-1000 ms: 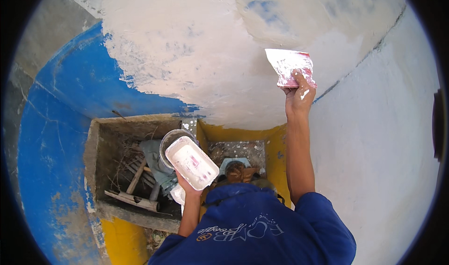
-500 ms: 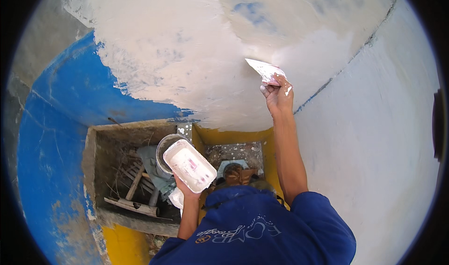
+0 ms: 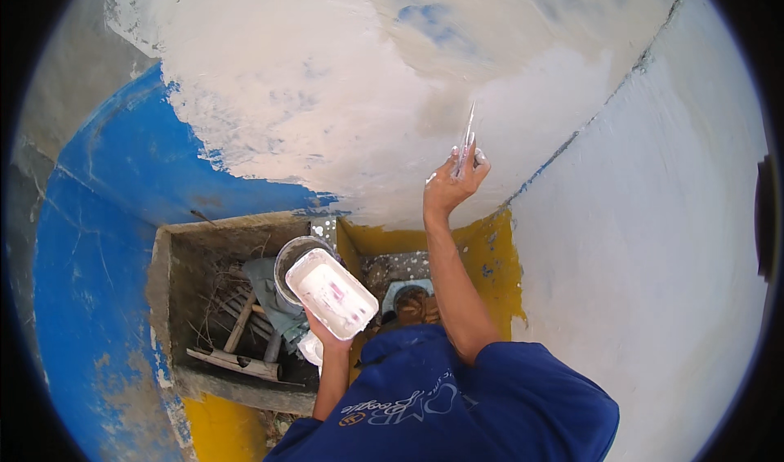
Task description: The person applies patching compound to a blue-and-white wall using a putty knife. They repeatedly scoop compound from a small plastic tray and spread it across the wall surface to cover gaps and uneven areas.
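Note:
My right hand grips a putty knife smeared with white filler. Its blade is seen nearly edge-on, pointing up at the wall; whether it touches the surface I cannot tell. Off-white filler coats much of that wall, with bare blue showing at the left and a blue smudge higher up. My left hand holds a white rectangular tub from beneath and along its side. White putty with pinkish streaks lies in the tub.
Below the tub is a round grey bucket. A concrete box at the left holds sticks, split bamboo and a grey-green cloth. Yellow paint borders the corner, and a pale wall curves along the right.
My right hand has moved left and a little lower, turning the putty knife from broad side to edge-on. My left hand and the tub stay nearly still.

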`<state>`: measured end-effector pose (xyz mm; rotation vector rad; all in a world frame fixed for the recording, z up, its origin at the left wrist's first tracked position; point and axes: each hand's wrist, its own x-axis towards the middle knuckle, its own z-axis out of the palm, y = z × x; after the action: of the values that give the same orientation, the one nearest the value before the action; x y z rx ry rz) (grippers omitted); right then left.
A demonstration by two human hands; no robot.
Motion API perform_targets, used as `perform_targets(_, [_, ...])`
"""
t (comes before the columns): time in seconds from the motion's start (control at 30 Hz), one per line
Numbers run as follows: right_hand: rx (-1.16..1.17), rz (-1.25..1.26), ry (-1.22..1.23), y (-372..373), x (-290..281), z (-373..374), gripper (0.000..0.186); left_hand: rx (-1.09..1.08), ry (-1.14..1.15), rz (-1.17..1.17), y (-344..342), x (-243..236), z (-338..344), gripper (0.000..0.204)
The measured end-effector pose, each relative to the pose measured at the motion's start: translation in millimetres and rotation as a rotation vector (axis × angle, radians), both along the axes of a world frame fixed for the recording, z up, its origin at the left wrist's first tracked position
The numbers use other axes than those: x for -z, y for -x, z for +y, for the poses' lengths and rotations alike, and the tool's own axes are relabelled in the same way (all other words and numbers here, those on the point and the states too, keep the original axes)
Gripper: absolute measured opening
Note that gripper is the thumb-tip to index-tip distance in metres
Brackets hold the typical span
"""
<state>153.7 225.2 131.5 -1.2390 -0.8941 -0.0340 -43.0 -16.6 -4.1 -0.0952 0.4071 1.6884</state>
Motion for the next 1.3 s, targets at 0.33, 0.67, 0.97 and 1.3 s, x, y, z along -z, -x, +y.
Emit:
perform_targets(0.33, [-0.267,-0.099,0.027,71,31,-10,0.056,-0.016,0.001,0.045,3,0,-3,0.059])
perform_targets(0.67, [-0.035,-0.782,-0.098,-69,-10,9,0.063,-0.042,-0.033,0.003,9,5,-5,0.059])
perform_targets(0.97, [-0.302,-0.904,0.064,-71,59,-11,0.068,-0.041,-0.041,0.005,9,7,-5,0.060])
perform_targets(1.3, [-0.077,-0.915,0.019,-79,51,14,0.063,-0.045,-0.049,0.036,4,-1,2,0.062])
